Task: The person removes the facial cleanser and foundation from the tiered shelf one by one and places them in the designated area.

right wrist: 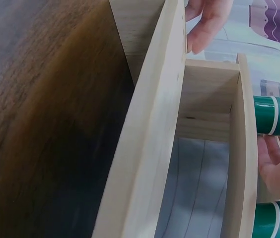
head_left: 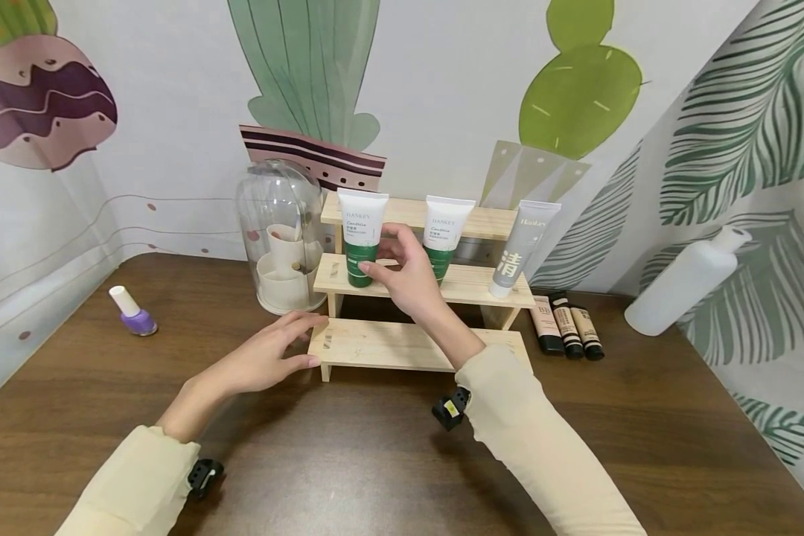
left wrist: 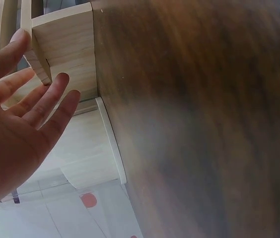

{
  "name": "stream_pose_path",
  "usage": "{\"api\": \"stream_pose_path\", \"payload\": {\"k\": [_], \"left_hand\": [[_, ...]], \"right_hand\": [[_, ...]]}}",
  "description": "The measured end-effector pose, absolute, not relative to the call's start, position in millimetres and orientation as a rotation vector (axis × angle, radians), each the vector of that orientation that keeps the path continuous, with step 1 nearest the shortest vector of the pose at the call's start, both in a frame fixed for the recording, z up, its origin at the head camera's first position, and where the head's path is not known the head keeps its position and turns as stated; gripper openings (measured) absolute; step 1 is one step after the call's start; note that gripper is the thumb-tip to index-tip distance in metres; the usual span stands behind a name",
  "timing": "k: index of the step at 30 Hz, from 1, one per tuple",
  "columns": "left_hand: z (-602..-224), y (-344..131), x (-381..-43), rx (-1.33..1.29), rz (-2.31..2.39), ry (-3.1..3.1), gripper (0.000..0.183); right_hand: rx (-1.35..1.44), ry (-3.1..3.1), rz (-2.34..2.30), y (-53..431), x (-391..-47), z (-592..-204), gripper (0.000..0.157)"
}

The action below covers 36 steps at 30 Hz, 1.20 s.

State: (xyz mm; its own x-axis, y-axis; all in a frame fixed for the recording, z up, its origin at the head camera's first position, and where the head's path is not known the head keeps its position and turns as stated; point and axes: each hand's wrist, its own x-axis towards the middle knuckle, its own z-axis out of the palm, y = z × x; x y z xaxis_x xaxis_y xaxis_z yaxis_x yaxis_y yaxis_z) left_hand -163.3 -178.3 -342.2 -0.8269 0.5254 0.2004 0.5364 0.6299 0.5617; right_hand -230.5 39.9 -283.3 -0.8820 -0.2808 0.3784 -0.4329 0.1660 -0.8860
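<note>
A white-and-green squeeze tube [head_left: 363, 234] stands cap-down on the middle step of a three-step wooden rack [head_left: 375, 346]. My right hand [head_left: 412, 275] holds this tube, thumb on its front and fingers at its right side; in the right wrist view its green lower part [right wrist: 265, 115] shows beside the fingers. A matching tube [head_left: 446, 232] stands just right of that hand, and a grey tube [head_left: 522, 249] stands at the step's right end. At the lowest step's left end, my left hand [head_left: 257, 357] touches the board with relaxed fingers, thumb at the front corner.
A clear dome [head_left: 254, 223] over a cream tiered holder [head_left: 278, 279] stands behind left. A purple nail polish bottle [head_left: 137, 316] is at far left. Right of the rack lie several small tubes [head_left: 563, 324]; a white bottle [head_left: 686, 283] leans farther right. The patterned wall [head_left: 442, 97] closes the back.
</note>
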Motion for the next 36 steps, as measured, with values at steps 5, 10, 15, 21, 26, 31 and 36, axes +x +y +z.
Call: {"api": "stream_pose_path", "payload": {"k": [5, 10, 15, 21, 26, 31, 36], "left_hand": [[-343, -179, -163, -0.913, -0.982, -2.823, 0.052], [-343, -178, -163, -0.917, -0.987, -2.816, 0.052], [-343, -178, -163, -0.924, -0.981, -2.808, 0.052], [-344, -178, -163, -0.924, -0.970, -2.807, 0.052], [-344, -179, -163, -0.917, -0.954, -2.807, 0.052], [-343, -178, -163, -0.914, -0.964, -2.807, 0.052], [-343, -178, -162, -0.904, -0.969, -2.814, 0.051]], "right_hand": [[0.705, -2.311, 1.762, 40, -228, -283, 0.044], [0.701, -2.320, 1.737, 42, -224, -282, 0.043], [0.750, -2.307, 1.734, 45, -219, -280, 0.041], [0.786, -2.334, 1.761, 51, -213, -276, 0.042], [0.810, -2.382, 1.798, 59, -208, -272, 0.044], [0.835, -2.471, 1.760, 69, -204, -269, 0.043], [0.876, -2.532, 1.749, 78, -201, -265, 0.044]]}}
